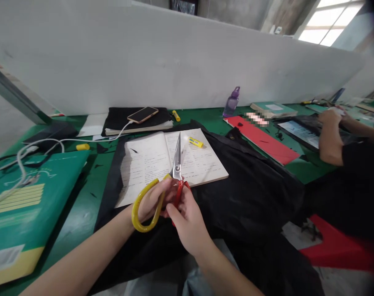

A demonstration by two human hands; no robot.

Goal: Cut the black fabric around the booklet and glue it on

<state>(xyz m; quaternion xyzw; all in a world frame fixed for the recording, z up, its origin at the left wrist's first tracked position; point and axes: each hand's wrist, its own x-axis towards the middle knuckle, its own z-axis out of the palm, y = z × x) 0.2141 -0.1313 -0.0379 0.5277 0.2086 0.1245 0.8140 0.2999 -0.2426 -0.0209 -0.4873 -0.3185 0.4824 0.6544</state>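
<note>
A large pair of scissors [177,166] with one yellow and one red handle is held over an open book [148,162]. Its steel blades point away from me and look nearly together. My left hand [152,199] is closed at the yellow handle, whose loop goes around part of it. On the red handle, my right hand [191,220] has its fingers bent and its thumb laid along the side. The hands overlap near the handles, hiding some fingertips. On the right page lies a yellow glue stick [195,142]. Black cloth [248,193] spreads under the book.
A phone [143,115] on a cable rests on a black-covered book. At left is a green folder [29,205]; a yellow cap [82,146] lies beyond it. A purple bottle [231,102] stands behind red card [264,139]. A co-worker's arm [331,137] is at right.
</note>
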